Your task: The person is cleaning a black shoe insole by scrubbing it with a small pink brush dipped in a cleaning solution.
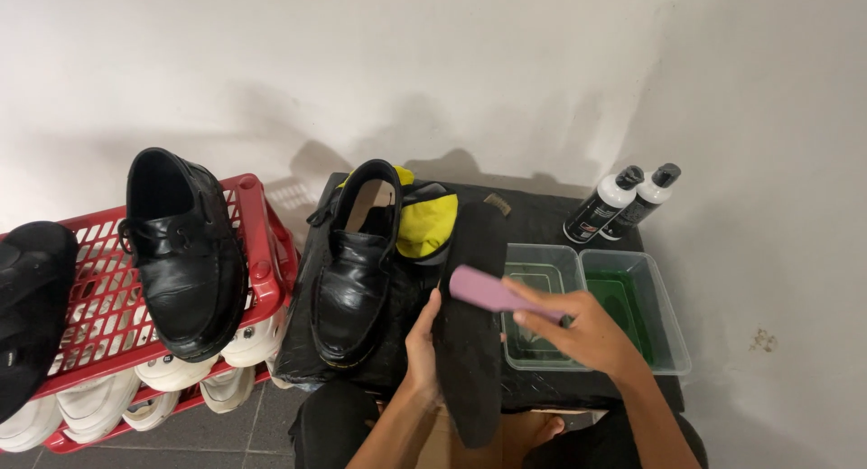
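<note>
The low black-wrapped desk [542, 223] carries a glossy black leather shoe [354, 266] and two clear plastic tubs [591, 306] within reach. Over its front edge the left hand [422, 347] clasps a long black insole [471, 329] upright, steadying it for the pink brush [492, 291] gripped in the right hand [585, 332]; the bristles are hidden, probably facing the insole

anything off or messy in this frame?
Mostly tidy. One oddity: a black shoe sits on top of the upturned red crate, toe overhanging its edge. Both tubs look unspilled.
</note>
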